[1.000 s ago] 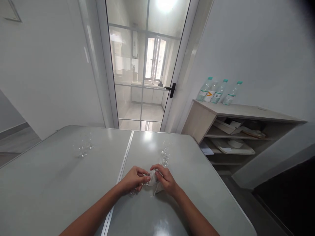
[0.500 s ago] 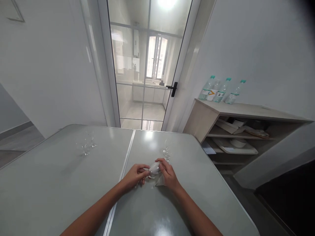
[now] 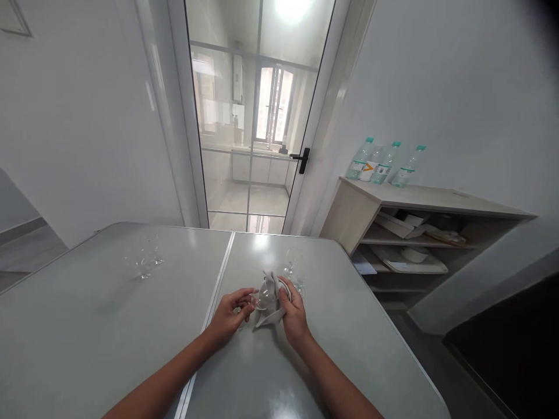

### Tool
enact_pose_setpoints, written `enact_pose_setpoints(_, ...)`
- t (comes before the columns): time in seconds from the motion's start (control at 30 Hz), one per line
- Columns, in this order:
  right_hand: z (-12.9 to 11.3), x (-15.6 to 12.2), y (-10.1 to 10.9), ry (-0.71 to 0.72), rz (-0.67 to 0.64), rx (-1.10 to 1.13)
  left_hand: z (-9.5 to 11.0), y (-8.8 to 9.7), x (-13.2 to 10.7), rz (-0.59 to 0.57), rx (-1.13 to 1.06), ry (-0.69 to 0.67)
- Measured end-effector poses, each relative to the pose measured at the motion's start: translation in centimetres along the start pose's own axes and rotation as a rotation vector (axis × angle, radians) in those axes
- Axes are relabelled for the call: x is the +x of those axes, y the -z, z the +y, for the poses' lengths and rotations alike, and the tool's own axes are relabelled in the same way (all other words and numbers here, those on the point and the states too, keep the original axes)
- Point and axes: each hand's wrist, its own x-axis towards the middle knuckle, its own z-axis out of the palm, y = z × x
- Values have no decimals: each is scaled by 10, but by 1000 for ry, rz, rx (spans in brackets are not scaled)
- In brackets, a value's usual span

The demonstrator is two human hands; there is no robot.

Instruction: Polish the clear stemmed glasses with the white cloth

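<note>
My left hand (image 3: 229,312) is closed on the stem end of a clear wine glass (image 3: 264,298), which lies tilted sideways above the table. A light grey cloth (image 3: 273,315) is bunched at the rim and around the right side of the bowl, with my right hand (image 3: 294,311) gripping it there. Whether part of the cloth sits inside the bowl I cannot tell. Just beyond my right hand stand more clear glasses (image 3: 292,270), partly hidden by the cloth and fingers.
More clear glasses (image 3: 144,266) stand on the left half of the pale table (image 3: 109,343). A light strip (image 3: 222,265) divides its top. Past the far edge is a glazed door (image 3: 251,169). Plastic bottles (image 3: 384,166) top a wooden shelf unit (image 3: 356,209) at right.
My right hand has drawn the cloth up, so it now spreads and stands in folds around the bowl. My left hand keeps its hold on the glass. The view has shifted slightly.
</note>
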Motion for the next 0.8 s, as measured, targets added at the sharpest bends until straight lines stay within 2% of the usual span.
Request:
enact_pose_setpoints(0.2, -5, -8, -14, -162, -145, 339, -2, 2, -3, -82, 25, -37)
enact_pose_setpoints(0.37, -13, -12, -20, -292, -194, 486, 9, -2, -6, -237, -24, -23)
enact_pose_setpoints(0.47, -17, -12, -18, -349, -245, 534, 16, -5, -7, -271, -45, 11)
enact_pose_setpoints(0.57, -19, -10, -16, -351, -267, 550, 17, -6, -6, -204, -74, 28)
enact_pose_setpoints(0.67, -20, -9, -17, -330, -256, 541, 12, -5, -2, -85, -149, 46)
enact_pose_setpoints(0.8, -14, -16, -17, -238, -153, 418, 3, -4, 6, 93, -252, 102)
